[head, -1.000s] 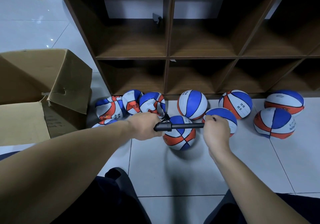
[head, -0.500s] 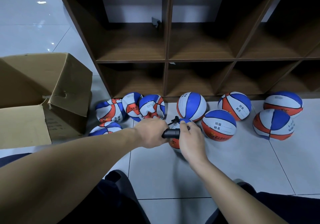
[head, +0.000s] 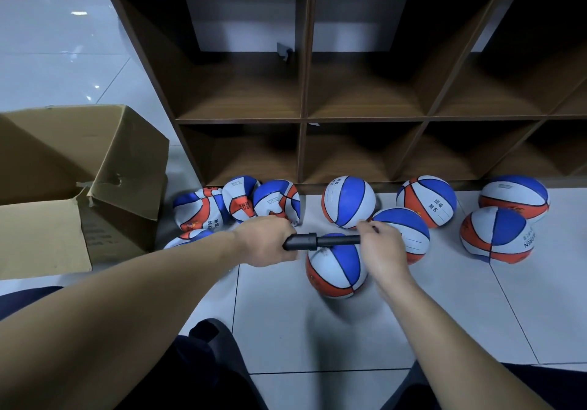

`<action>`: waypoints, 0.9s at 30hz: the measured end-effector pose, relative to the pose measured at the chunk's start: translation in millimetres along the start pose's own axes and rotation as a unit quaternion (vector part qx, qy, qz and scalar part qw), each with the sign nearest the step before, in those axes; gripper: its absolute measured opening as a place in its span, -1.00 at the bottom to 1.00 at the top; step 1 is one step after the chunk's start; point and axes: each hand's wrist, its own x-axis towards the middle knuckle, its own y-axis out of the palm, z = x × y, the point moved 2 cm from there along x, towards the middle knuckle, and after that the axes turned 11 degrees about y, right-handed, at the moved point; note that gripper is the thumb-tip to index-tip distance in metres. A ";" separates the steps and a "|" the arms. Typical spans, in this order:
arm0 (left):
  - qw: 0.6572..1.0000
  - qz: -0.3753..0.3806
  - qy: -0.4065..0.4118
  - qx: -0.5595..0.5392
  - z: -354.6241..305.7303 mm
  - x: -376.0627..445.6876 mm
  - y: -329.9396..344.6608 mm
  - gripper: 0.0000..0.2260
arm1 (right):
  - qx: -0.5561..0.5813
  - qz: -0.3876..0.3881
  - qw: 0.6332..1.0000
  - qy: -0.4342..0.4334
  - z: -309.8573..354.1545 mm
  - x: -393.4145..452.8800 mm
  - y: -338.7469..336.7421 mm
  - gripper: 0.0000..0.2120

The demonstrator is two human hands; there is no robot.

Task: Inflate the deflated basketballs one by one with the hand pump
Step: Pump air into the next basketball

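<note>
A black hand pump [head: 313,240] lies level above a blue, white and orange basketball [head: 336,268] on the floor tiles. My left hand [head: 266,240] grips the pump's barrel at its left end. My right hand [head: 382,247] grips the handle end, with the rod drawn partly out. Several crumpled, deflated balls [head: 241,201] lie in a heap at the left, by the shelf foot. Several round balls [head: 347,201] stand to the right. The hose and needle are hidden behind my hands.
A dark wooden cubby shelf [head: 303,117] stands behind the balls. An open cardboard box [head: 79,187] sits on the floor at the left. My dark-clad knees [head: 203,371] fill the bottom of the view. Pale floor tiles [head: 476,324] lie right of my arm.
My right hand pushed the handle in toward the barrel, then pulled it back out to the right. My left hand stayed on the barrel. The camera tilted slightly.
</note>
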 end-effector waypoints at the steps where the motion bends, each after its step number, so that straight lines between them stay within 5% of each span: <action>1: 1.000 0.001 -0.007 0.001 5.8 -1.5 -0.7 -0.73 | 0.016 -0.009 1.000 0.016 0.0 5.2 -7.5 -0.61; 5: 1.000 0.015 -0.022 -0.001 13.5 -3.9 -3.3 -0.78 | 0.037 -0.029 0.998 0.041 -1.0 8.4 -11.5 -0.60; 11: 1.000 -0.008 -0.022 0.015 -0.6 -2.5 -2.6 -0.77 | 0.027 -0.085 0.995 -0.044 2.4 -24.6 10.5 -0.70; 27: 0.999 -0.003 0.013 0.044 -21.3 8.3 -3.2 -0.80 | -0.016 0.038 0.999 -0.029 -3.8 -35.4 46.2 -0.75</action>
